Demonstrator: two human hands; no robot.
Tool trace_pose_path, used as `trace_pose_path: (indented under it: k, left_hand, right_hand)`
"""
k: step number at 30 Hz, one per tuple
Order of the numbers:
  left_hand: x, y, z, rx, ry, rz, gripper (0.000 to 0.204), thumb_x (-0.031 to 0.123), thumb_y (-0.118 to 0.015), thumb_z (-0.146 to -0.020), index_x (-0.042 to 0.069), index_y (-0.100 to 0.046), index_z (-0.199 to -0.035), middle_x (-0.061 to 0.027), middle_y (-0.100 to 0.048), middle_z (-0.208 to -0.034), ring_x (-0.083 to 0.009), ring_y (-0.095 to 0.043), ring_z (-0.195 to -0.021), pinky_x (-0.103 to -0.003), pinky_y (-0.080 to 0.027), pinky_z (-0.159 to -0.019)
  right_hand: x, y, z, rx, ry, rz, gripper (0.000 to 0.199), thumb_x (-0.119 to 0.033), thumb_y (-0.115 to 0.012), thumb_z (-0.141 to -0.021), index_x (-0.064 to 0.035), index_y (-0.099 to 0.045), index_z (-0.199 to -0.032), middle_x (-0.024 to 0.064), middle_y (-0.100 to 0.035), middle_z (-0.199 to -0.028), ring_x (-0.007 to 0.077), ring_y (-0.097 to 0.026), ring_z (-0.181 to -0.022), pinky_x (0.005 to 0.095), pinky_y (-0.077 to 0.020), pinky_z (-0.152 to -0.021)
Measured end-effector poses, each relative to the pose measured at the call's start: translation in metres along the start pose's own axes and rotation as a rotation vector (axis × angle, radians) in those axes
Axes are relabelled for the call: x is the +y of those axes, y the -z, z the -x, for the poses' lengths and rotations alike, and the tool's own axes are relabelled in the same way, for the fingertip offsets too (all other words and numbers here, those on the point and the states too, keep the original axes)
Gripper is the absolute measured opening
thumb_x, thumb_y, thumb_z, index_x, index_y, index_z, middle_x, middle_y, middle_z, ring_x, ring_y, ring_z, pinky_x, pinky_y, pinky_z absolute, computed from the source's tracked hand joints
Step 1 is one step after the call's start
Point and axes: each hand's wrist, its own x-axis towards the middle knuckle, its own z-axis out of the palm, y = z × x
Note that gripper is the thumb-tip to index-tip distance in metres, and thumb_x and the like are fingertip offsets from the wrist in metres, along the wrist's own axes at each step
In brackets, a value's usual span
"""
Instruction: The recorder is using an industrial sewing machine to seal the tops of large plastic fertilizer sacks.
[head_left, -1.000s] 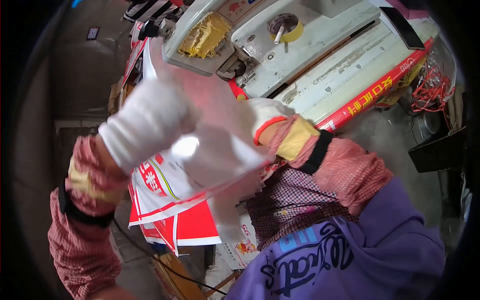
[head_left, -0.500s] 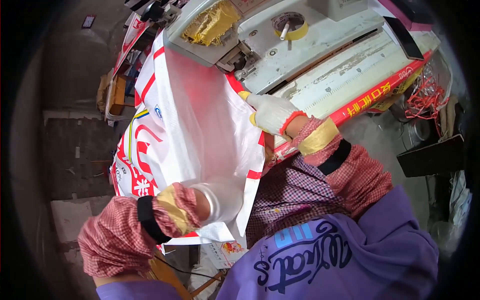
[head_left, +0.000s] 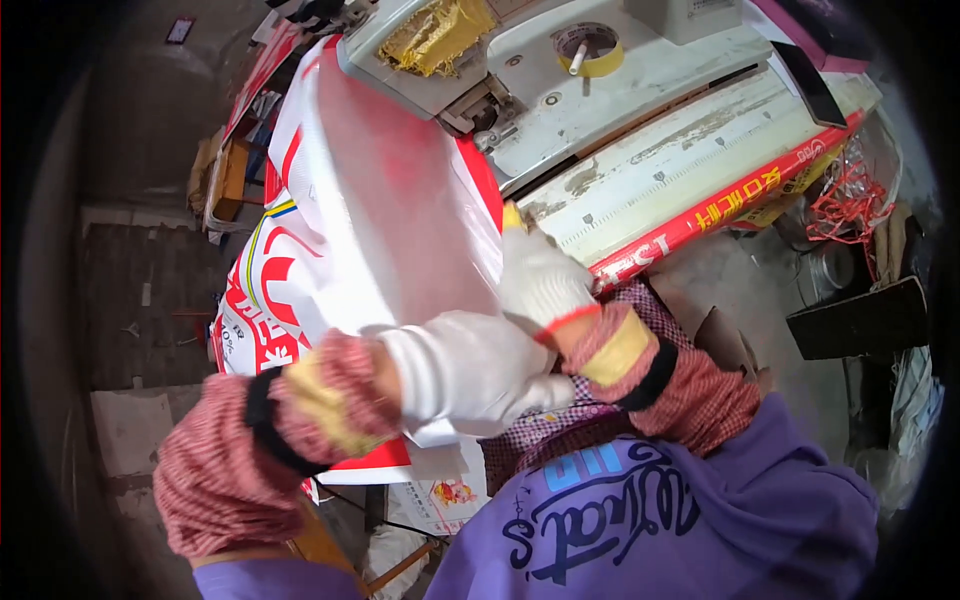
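A large white woven sack [head_left: 350,240] with red print spreads open in front of me, its pale inside showing, beside the head of a sewing machine [head_left: 520,75]. My right hand [head_left: 540,275], in a white knit glove with yellow fingertips, is closed on the sack's right edge, close to the machine bed. Smeared by motion, my left hand [head_left: 475,370] wears a white glove and lies over the sack's near edge, just below and left of my right hand. Its fingers are too blurred to read, and the cloth under it is hidden.
A yellow tape roll [head_left: 605,65] with a white stick lies on the machine. Along the table's front runs a red printed strip [head_left: 690,225]. A dark phone-like slab [head_left: 810,85] sits at the back right. Red plastic string [head_left: 850,205] and a dark box [head_left: 860,320] are at the right.
My left hand has come up out of the sack's opening and moved right, close to my right hand. My right hand has moved down a little along the sack's edge.
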Motion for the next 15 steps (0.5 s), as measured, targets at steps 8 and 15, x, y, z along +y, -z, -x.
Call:
trace_pose_path:
  k: [8, 15]
  left_hand:
    - [0.005, -0.029, 0.033, 0.495, -0.231, -0.294, 0.036, 0.015, -0.053, -0.076, 0.006, -0.054, -0.111, -0.0082, -0.059, -0.083, -0.02, -0.06, -0.067, -0.033, -0.049, -0.061]
    - [0.02, 0.018, -0.016, 0.235, 0.096, -0.276, 0.01, 0.013, -0.061, -0.066, 0.01, -0.068, -0.073, -0.0095, -0.065, -0.073, -0.0254, -0.064, -0.071, -0.035, -0.051, -0.06]
  right_hand:
    - [0.0, 0.015, 0.008, 0.004, 0.064, 0.276, 0.032, -0.012, -0.046, -0.082, -0.0063, -0.051, -0.113, 0.0149, -0.059, -0.082, 0.0284, -0.063, -0.068, 0.0409, -0.0486, -0.045]
    - [-0.018, 0.033, -0.061, -0.093, 0.187, 0.193, 0.024, -0.016, -0.045, -0.085, -0.0028, -0.057, -0.101, 0.0213, -0.059, -0.101, 0.0338, -0.059, -0.091, 0.0434, -0.0481, -0.074]
